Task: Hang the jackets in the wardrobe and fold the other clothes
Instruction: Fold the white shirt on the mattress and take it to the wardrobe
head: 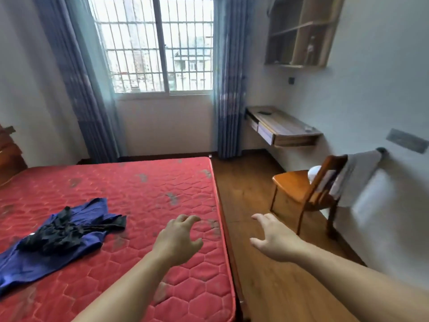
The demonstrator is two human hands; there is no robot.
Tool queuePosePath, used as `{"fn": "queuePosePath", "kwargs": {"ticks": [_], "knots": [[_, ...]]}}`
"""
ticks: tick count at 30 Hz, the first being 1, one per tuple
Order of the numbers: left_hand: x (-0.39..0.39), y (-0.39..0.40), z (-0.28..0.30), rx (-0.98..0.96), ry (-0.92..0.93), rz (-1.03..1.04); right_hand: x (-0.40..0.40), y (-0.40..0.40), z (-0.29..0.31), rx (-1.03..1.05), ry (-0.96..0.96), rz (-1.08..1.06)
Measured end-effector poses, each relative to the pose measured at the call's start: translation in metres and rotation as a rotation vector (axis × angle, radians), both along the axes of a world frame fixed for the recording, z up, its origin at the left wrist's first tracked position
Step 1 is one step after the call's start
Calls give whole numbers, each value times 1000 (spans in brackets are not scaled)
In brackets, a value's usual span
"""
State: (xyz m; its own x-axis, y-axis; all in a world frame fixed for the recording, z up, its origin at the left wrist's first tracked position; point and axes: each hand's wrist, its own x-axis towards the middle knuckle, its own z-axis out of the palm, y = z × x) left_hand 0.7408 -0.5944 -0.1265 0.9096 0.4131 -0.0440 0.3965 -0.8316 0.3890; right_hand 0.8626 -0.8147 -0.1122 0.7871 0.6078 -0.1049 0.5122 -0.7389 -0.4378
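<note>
two bare hands out front, left hand point(178, 240) and right hand point(276, 238), both loose-fingered and holding nothing. the blue garment point(46, 252) with black lace point(60, 231) lies on the red mattress point(151, 194), near left. looks thin, limp, light, probably slippery; i'd pinch the shoulders or straps.

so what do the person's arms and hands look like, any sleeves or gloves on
Both arms are bare along all of their visible length: no sleeves show. The left hand and right hand wear no gloves, and no rings, watch or bracelet show on the fingers or wrists.
</note>
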Motion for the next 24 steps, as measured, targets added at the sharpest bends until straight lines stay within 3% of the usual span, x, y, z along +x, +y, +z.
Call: {"fn": "queuePosePath", "kwargs": {"ticks": [4,12,24], "knots": [[77,-39,-7,-36,-32,-144,36,-65,6,-38,-53,-152],[228,-166,-2,-59,-54,-481,124,-209,7,-60,20,-471],[465,-322,6,27,-62,-569,338,-326,-15,120,136,-593]]}}
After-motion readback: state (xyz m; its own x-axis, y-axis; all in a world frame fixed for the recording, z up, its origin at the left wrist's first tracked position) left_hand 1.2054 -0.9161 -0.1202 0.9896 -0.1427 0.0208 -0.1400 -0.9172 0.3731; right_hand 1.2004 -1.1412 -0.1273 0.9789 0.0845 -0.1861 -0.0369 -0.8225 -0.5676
